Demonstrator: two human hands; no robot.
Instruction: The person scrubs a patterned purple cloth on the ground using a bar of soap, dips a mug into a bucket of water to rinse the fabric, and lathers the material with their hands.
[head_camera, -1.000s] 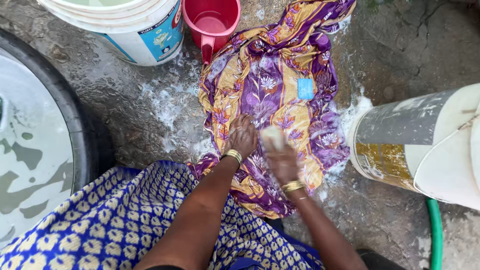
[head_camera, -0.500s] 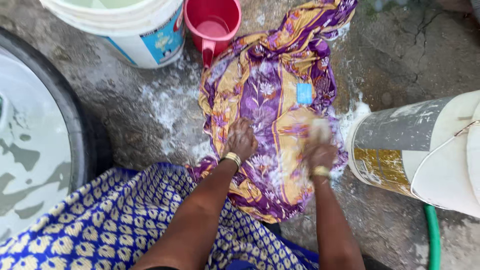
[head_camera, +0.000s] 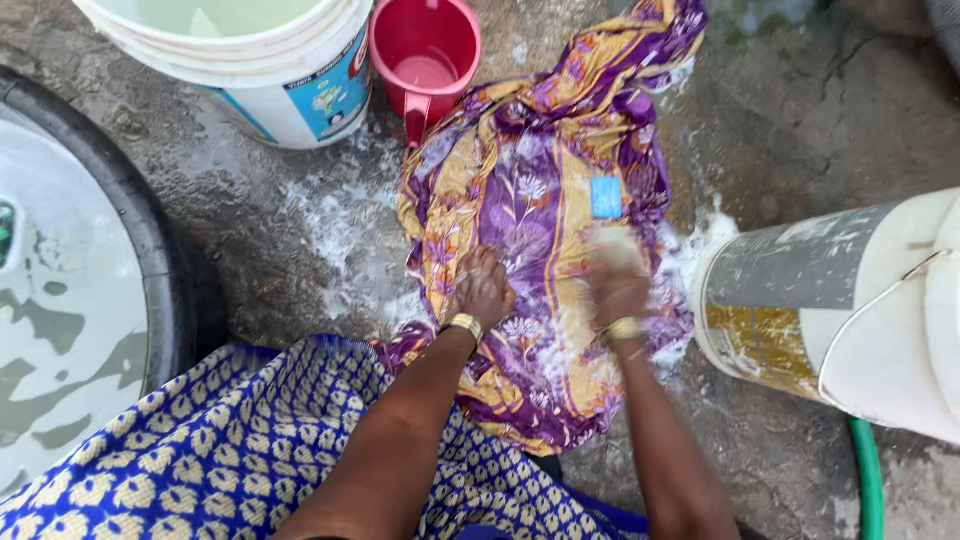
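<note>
Wet, cracked grey concrete ground (head_camera: 250, 200) filled the view, streaked with white soap foam (head_camera: 335, 215) just to the left of the person's hands. Spread flat on it lay a purple and yellow floral cloth (head_camera: 530, 190), soaked and sudsy, running from beneath both hands away toward the top of the view. The left hand (head_camera: 482, 288), with a gold bangle at its wrist, pressed down on the cloth's near left part with its fingers curled into a loose fist, pinning the fabric rather than lifting anything. The right hand (head_camera: 618, 285), also wearing a gold bangle, rested on the cloth just beside the left one and was blurred; it seemed closed over a pale lump of soap (head_camera: 612, 248), though the blur left the grip itself unclear. A small light-blue rectangular tag (head_camera: 606, 197) sat on the cloth just beyond the right hand. Farther beyond the left hand stood a red plastic mug (head_camera: 425, 52) touching the cloth's far edge, and beside that a white plastic bucket with a blue label (head_camera: 300, 90). Right of the right hand lay a white and grey plastic drum (head_camera: 830, 300) on its side, with a green hose (head_camera: 868, 480) under it. Left of the left hand, well apart, was a large black-rimmed tub of water (head_camera: 60, 300). Blue and cream patterned fabric (head_camera: 200, 450) covered the person's lap below the arms.
</note>
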